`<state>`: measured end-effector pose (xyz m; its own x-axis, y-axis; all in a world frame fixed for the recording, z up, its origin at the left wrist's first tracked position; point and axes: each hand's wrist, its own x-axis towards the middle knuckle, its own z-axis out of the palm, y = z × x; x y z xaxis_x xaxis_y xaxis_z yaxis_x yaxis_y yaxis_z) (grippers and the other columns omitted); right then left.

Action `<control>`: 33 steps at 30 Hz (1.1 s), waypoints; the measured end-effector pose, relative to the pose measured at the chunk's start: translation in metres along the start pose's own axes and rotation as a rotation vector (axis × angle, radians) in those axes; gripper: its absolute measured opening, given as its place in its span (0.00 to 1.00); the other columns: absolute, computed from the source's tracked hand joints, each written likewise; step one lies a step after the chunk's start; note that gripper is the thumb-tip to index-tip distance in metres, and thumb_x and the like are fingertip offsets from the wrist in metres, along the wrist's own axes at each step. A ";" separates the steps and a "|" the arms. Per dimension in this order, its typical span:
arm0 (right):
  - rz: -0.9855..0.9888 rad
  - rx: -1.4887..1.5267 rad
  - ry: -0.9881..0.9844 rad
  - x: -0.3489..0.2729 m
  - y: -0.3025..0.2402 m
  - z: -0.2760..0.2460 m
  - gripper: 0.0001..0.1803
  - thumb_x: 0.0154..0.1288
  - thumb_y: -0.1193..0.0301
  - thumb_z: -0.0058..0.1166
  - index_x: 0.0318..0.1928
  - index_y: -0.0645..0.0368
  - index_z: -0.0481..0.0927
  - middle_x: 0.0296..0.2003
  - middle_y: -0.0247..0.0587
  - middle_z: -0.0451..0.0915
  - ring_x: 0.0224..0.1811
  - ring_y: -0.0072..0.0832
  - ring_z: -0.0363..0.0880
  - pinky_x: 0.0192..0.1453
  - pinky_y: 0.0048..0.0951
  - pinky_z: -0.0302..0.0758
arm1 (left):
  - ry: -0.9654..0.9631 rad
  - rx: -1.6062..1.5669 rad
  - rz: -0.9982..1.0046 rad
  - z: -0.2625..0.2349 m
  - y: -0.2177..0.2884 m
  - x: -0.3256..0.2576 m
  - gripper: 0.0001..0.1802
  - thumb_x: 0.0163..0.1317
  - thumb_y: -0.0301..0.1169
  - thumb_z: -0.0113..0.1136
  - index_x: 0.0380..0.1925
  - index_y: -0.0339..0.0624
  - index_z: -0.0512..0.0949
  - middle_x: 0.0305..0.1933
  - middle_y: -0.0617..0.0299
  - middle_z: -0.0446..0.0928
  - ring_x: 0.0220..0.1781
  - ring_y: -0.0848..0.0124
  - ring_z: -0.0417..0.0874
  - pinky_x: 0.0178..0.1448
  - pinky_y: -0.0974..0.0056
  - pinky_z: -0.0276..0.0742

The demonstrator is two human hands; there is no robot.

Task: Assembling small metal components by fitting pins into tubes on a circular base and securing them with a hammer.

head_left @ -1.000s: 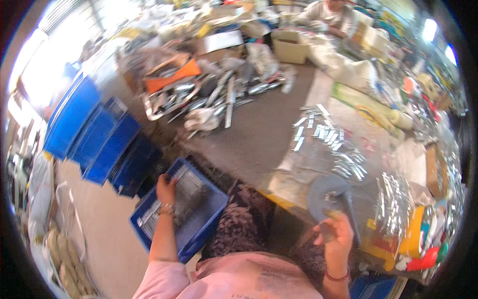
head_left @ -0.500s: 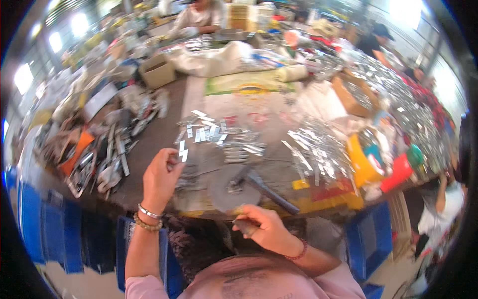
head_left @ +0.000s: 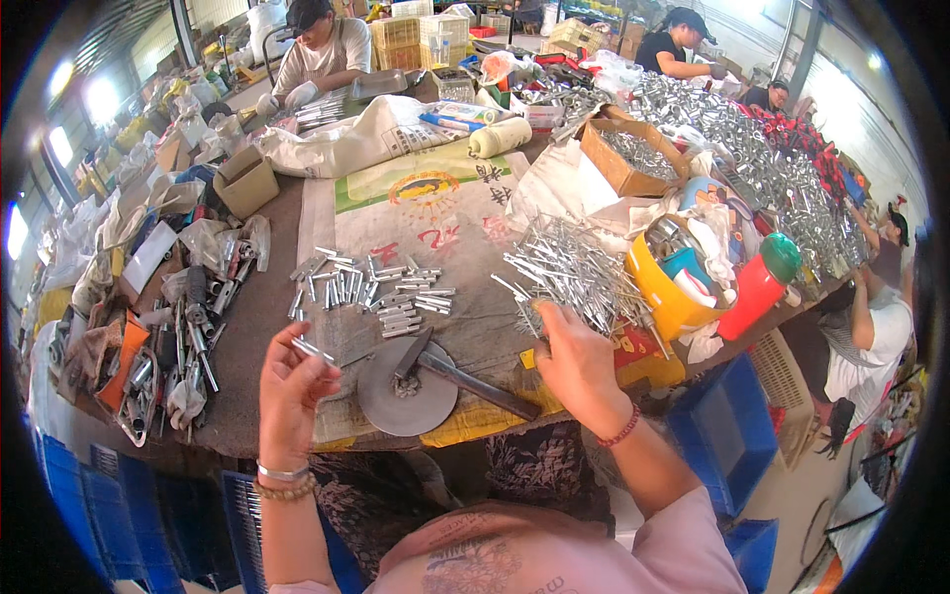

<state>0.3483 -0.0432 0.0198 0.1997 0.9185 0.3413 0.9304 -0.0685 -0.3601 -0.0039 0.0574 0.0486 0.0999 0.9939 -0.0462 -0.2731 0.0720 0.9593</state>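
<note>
My left hand (head_left: 294, 384) pinches a short silver metal tube (head_left: 313, 348) between thumb and fingers, left of the round grey disc (head_left: 381, 404). A hammer (head_left: 477, 386) lies across that disc, its head near the middle. Several short metal tubes (head_left: 401, 315) lie in loose rows beyond the disc. My right hand (head_left: 582, 364) is curled at the near edge of a heap of longer thin metal rods (head_left: 569, 267); whatever its fingers hold is hidden.
Beside the rods stand a yellow container (head_left: 663, 297) and a red bottle with a green lid (head_left: 757, 292). A cardboard box of metal parts (head_left: 633, 158) sits behind. Tools and scraps (head_left: 188, 327) crowd the left. Co-workers (head_left: 322, 54) sit at the far side.
My right hand has moved forward and right from the table's front edge to the rod heap. My left hand has drawn back slightly toward me, and the view has turned.
</note>
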 end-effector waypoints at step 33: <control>-0.479 0.237 -0.013 -0.026 -0.106 0.037 0.06 0.63 0.72 0.67 0.39 0.56 0.83 0.43 0.40 0.78 0.50 0.40 0.84 0.52 0.43 0.81 | -0.198 0.950 0.577 0.003 -0.033 -0.058 0.10 0.56 0.18 0.78 0.38 0.36 0.88 0.38 0.54 0.80 0.41 0.58 0.83 0.48 0.57 0.77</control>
<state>0.2332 -0.0457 0.0170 -0.2359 0.8299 0.5056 0.8209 0.4486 -0.3534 0.0022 -0.0024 0.0205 0.3678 0.8212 0.4363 0.5027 -0.5703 0.6497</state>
